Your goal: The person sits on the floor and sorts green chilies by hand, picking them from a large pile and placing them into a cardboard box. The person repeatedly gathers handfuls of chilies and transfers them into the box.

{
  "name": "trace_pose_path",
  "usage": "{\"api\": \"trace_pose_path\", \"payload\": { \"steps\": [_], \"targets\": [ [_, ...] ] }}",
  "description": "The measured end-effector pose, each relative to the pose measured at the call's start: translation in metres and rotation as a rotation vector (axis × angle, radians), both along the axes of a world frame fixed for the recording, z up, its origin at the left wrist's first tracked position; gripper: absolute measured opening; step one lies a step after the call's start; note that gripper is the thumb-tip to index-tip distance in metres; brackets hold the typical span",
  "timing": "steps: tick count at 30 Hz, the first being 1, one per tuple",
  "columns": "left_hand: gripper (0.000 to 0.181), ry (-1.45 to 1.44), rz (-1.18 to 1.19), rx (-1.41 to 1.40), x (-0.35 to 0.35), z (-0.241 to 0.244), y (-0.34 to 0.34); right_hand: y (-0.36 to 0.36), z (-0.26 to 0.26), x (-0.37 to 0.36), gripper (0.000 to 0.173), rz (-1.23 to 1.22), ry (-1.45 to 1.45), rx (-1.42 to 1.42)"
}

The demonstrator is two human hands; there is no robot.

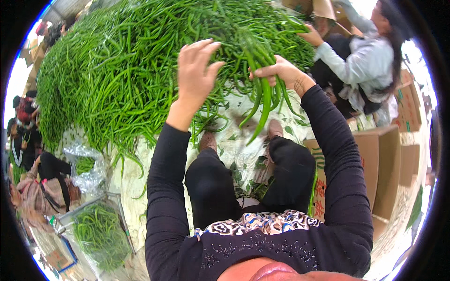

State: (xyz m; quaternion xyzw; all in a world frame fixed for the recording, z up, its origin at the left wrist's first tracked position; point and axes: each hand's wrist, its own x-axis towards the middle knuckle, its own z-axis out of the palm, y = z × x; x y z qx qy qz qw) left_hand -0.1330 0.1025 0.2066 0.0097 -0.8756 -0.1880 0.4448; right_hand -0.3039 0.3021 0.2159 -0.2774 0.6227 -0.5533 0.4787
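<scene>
A bunch of long green chili peppers (266,95) is gripped in my right hand (281,72), their tips hanging down over the pale ground sheet. Their upper ends are blurred against the heap. My left hand (198,70) holds nothing; its fingers are apart, and it is raised above the near edge of the large pile of green chili peppers (126,66). That pile spreads across the far side and to the left. Below my hands, between my feet, loose green leaves (242,175) lie on the pale sheet (235,109).
Cardboard boxes (372,165) stand close at my right side. A person in a light top (355,63) sits at the right, one hand at the pile. On the left are a clear bag of peppers (86,167), a plastic-lined frame holding peppers (100,235) and another seated person (42,189).
</scene>
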Motion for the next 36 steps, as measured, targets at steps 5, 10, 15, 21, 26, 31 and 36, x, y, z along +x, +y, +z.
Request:
{"api": "trace_pose_path", "payload": {
  "steps": [5,10,15,21,26,31,36],
  "targets": [
    [0.027,-0.126,-0.199,0.596,0.036,-0.023,0.031,0.132,0.022,-0.029,0.031,-0.267,-0.222,-0.225],
    [0.027,-0.61,-0.403,0.758,0.091,-0.014,0.101,0.256,0.017,-0.002,0.035,-0.501,-0.23,-0.273],
    [0.028,-0.903,-0.56,0.559,0.124,-0.002,0.144,0.329,0.005,0.048,0.026,-0.596,-0.222,-0.219],
    [0.031,-0.921,-0.511,0.38,0.131,-0.018,0.163,0.364,-0.042,0.101,0.021,-0.584,0.206,0.318],
    [0.026,-0.969,-0.448,0.432,0.127,-0.035,0.161,0.388,-0.126,0.141,0.037,-0.35,0.505,0.877],
    [0.026,-1.026,-0.388,0.471,0.128,-0.04,0.154,0.425,-0.215,0.167,0.02,-0.307,0.629,1.111],
    [0.026,-1.063,-0.339,0.477,0.131,-0.05,0.136,0.457,-0.214,0.187,0.031,-0.433,0.654,1.006]
  ]
}}
